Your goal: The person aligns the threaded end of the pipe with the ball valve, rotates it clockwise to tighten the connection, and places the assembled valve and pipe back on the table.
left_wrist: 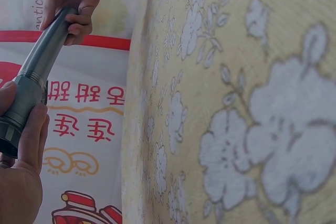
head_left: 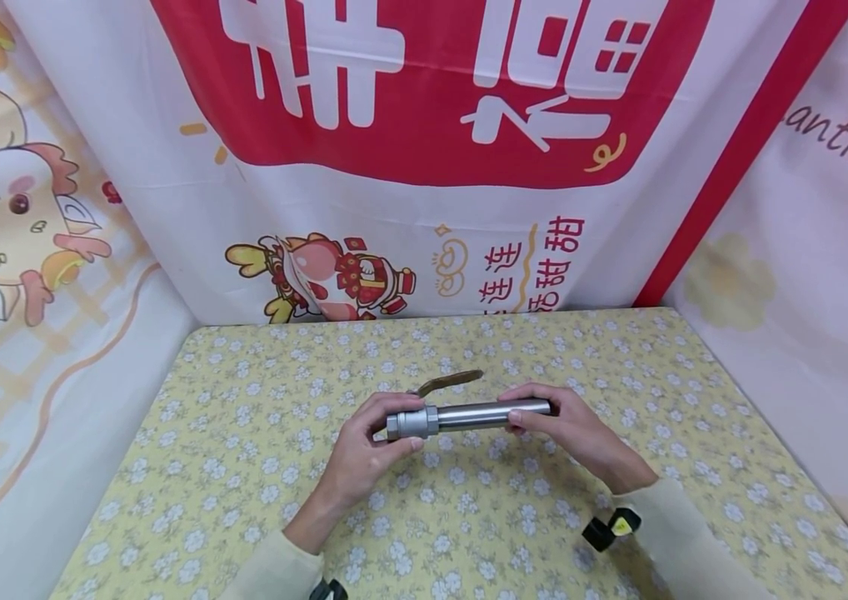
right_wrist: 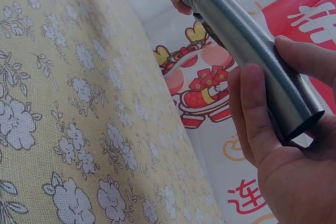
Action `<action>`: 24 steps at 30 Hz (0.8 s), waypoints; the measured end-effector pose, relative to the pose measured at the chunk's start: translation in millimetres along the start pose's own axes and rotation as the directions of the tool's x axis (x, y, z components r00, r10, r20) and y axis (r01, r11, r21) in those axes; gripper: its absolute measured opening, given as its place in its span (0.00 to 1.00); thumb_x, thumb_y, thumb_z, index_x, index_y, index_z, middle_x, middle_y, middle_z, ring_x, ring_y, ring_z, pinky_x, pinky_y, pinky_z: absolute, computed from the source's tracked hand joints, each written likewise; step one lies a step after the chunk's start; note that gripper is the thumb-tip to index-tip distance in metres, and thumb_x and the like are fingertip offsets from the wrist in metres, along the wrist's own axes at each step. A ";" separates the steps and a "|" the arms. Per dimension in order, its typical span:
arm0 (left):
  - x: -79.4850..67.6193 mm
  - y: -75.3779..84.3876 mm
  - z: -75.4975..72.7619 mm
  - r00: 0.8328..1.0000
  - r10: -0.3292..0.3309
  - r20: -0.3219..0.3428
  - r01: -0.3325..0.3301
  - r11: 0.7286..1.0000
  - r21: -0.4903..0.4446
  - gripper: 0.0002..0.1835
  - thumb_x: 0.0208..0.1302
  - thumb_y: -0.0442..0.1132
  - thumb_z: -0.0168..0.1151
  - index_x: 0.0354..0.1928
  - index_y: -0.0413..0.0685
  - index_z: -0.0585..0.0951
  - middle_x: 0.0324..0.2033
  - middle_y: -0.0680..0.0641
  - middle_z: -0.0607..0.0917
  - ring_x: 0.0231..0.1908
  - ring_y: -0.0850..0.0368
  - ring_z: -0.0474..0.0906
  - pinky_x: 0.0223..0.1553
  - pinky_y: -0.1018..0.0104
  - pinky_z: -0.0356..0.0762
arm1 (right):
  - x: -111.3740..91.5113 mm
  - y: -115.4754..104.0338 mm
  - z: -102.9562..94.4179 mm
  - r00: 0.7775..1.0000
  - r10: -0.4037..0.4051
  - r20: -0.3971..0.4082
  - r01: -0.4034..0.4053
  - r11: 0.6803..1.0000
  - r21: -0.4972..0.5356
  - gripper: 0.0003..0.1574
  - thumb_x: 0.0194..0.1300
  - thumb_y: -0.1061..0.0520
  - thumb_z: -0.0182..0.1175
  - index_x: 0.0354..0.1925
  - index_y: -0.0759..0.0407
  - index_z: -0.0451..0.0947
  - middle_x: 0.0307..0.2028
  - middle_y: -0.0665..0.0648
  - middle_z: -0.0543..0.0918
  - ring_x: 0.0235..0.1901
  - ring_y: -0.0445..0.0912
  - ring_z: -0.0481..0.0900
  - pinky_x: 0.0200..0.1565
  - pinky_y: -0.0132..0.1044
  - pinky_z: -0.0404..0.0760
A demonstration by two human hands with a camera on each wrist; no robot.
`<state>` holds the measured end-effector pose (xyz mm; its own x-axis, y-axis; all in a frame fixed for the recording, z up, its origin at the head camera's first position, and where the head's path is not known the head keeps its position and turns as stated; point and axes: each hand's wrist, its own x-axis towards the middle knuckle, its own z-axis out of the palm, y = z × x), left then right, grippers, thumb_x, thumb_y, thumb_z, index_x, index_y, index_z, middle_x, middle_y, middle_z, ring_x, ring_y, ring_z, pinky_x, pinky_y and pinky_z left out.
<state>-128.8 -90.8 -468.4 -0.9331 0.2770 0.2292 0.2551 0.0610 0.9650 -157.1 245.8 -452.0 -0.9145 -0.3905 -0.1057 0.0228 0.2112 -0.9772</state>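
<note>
My left hand (head_left: 361, 446) grips a grey metal ball valve (head_left: 413, 423), fingers over its far side and thumb along the near side. A brownish lever handle (head_left: 452, 381) sticks out from the valve's far side, pointing right. Joined in line with the valve's right end is a smooth steel pipe (head_left: 472, 416). My right hand (head_left: 577, 429) holds the pipe near its free end, thumb on one side and fingers on the other. In the right wrist view the pipe's end (right_wrist: 304, 124) looks open and hollow. Both pieces are held roughly level above the table.
Beneath the hands is a table with a yellow floral cloth (head_left: 244, 467). A white and red printed curtain (head_left: 424, 250) hangs behind it, with further printed cloth (head_left: 12, 350) on the left and white cloth (head_left: 791, 333) on the right.
</note>
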 end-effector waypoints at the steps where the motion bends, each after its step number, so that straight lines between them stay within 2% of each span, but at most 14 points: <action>1: 0.0 0.2 0.0 1.000 -0.003 -0.001 0.003 1.000 -0.002 0.26 0.65 0.33 0.78 0.65 0.50 0.85 0.68 0.45 0.80 0.60 0.44 0.80 0.55 0.63 0.89 | 0.2 -0.1 0.2 1.000 0.002 -0.004 -0.002 1.000 0.001 0.29 0.78 0.50 0.68 0.68 0.66 0.80 0.53 0.61 0.88 0.47 0.48 0.89 0.53 0.49 0.90; 6: 0.1 0.2 -0.1 1.000 -0.003 -0.008 0.003 1.000 0.014 0.25 0.65 0.34 0.79 0.64 0.54 0.86 0.68 0.47 0.81 0.61 0.45 0.80 0.57 0.63 0.88 | -0.3 -1.9 2.2 1.000 0.012 -0.028 -0.012 1.000 0.007 0.26 0.77 0.50 0.69 0.66 0.61 0.84 0.56 0.60 0.86 0.47 0.47 0.88 0.54 0.52 0.89; 10: 0.3 -0.8 0.0 1.000 0.004 -0.013 -0.004 1.000 0.024 0.25 0.64 0.35 0.80 0.63 0.56 0.87 0.68 0.48 0.81 0.62 0.45 0.80 0.58 0.62 0.87 | -1.5 -2.2 3.5 0.999 0.004 -0.041 -0.004 1.000 0.007 0.24 0.77 0.49 0.70 0.65 0.57 0.83 0.58 0.64 0.83 0.48 0.50 0.88 0.55 0.52 0.89; 15: 0.5 -1.6 -0.1 1.000 0.009 -0.016 -0.008 1.000 0.027 0.26 0.64 0.35 0.80 0.63 0.54 0.86 0.68 0.48 0.81 0.61 0.45 0.80 0.58 0.62 0.87 | -2.6 -1.0 3.5 0.999 -0.022 -0.033 0.023 1.000 0.019 0.24 0.78 0.51 0.68 0.64 0.61 0.79 0.59 0.69 0.81 0.48 0.53 0.87 0.55 0.52 0.89; 20: 0.0 -1.2 -0.5 1.000 0.009 -0.018 -0.008 0.999 0.036 0.25 0.64 0.35 0.80 0.63 0.55 0.86 0.68 0.48 0.81 0.60 0.46 0.80 0.57 0.63 0.87 | -2.4 -1.0 2.3 1.000 -0.017 -0.026 0.018 1.000 0.006 0.28 0.75 0.53 0.72 0.66 0.64 0.79 0.58 0.66 0.82 0.46 0.49 0.86 0.51 0.46 0.89; 24: -0.2 -0.1 -0.9 1.000 0.003 -0.022 -0.002 0.999 0.037 0.25 0.64 0.36 0.80 0.63 0.58 0.87 0.68 0.48 0.81 0.61 0.46 0.80 0.57 0.63 0.87 | -2.4 -0.5 0.5 0.998 -0.055 0.006 0.055 0.998 -0.018 0.32 0.73 0.56 0.74 0.68 0.65 0.77 0.56 0.66 0.83 0.45 0.48 0.84 0.47 0.43 0.88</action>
<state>-128.8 -91.8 -468.4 -0.9376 0.2563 0.2351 0.2666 0.0955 0.9591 -154.7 246.2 -451.4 -0.9120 -0.4067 -0.0528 -0.0348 0.2051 -0.9781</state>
